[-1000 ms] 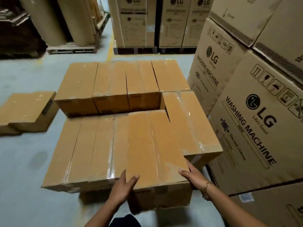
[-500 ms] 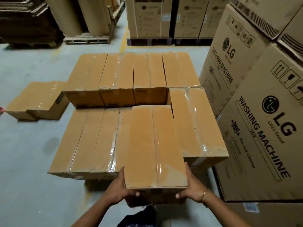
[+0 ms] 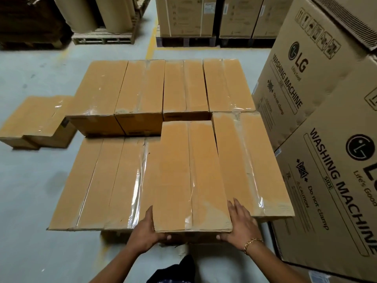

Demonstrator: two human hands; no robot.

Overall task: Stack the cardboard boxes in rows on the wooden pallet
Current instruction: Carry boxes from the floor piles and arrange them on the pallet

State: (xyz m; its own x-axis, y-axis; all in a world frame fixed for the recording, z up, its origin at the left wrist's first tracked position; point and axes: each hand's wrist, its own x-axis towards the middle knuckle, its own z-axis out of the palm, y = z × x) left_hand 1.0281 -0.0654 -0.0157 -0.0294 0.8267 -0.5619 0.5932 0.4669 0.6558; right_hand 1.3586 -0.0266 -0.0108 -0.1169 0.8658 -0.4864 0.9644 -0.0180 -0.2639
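Box (image 3: pixel 189 174) slid forward, flank just beside neighbouring box (image 3: pixel 253 160).

- Grey concrete floor (image 3: pixel 30 201) with a yellow painted line (image 3: pixel 151 44) running toward the back.
- LG washing machine cartons (image 3: pixel 326 160) stacked at the right.
- Brown paper rolls (image 3: pixel 115 13) upright on a far pallet (image 3: pixel 102 38), back left.
- Tall cartons (image 3: pixel 185 15) on dark pallets (image 3: pixel 185 41) behind.

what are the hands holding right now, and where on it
One long box, gripped at its near end: the left hand at the near left corner, the right hand at the near right corner.
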